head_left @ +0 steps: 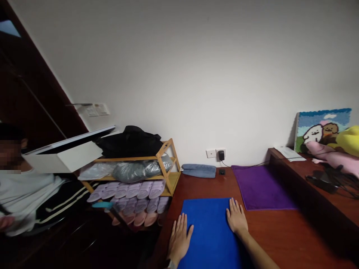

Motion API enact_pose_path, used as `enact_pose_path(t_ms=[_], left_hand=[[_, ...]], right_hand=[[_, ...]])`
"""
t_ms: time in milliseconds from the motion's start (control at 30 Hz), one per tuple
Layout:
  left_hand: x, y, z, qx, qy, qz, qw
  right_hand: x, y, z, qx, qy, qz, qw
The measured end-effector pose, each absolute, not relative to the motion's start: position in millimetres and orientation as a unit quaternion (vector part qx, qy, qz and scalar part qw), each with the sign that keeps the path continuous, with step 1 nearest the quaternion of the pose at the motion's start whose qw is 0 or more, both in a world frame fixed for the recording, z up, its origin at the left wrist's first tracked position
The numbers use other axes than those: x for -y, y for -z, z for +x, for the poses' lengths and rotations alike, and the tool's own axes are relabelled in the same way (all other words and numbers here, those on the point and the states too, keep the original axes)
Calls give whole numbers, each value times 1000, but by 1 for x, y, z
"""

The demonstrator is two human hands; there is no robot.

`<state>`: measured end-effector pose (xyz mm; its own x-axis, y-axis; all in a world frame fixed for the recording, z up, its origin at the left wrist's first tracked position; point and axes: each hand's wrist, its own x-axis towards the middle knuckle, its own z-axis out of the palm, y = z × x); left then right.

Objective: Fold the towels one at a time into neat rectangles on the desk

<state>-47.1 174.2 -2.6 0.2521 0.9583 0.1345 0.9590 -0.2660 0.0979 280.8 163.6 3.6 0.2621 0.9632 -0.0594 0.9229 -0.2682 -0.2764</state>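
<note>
A blue cloth (209, 231) lies spread on the reddish-brown desk (280, 235), its near end running out of the picture. My left hand (180, 237) rests flat at the cloth's left edge, fingers stretched out and thumb apart. At the far right corner, my right hand (236, 216) lies flat on the edge of the cloth with its fingers spread. Neither hand holds anything. Beyond them to the right lies a flat purple cloth (263, 188). A folded grey-blue cloth (199, 171) sits against the wall.
A black plug (221, 155) with a cable is in the wall socket. On the left stands a wooden rack (171, 183) with slippers and bags; a person (25, 194) sits beyond it. The raised right shelf holds a pink plush toy (333, 157) and a dog picture (322, 127).
</note>
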Motion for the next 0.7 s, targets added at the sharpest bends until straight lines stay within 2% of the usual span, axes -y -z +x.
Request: enact_pose_path(t_ms=[167,333,467,567,700], left_hand=[[-178,-19,-9,595,106,-796,24],[-183,-36,108,430,120,-893,-63],[-193,-17,165,412,108,-898,-112],[-207,-2,151,431,95,-892,-102],[-233,-1,82,502,82,-859,-57]], right_hand=[[-164,-9,281,599,-121,-785,103],[-164,-3,283,611,-108,-779,91],[-164,7,286,644,-93,-756,77],[-166,10,286,633,-82,-766,75],[-167,9,283,612,-79,-781,90]])
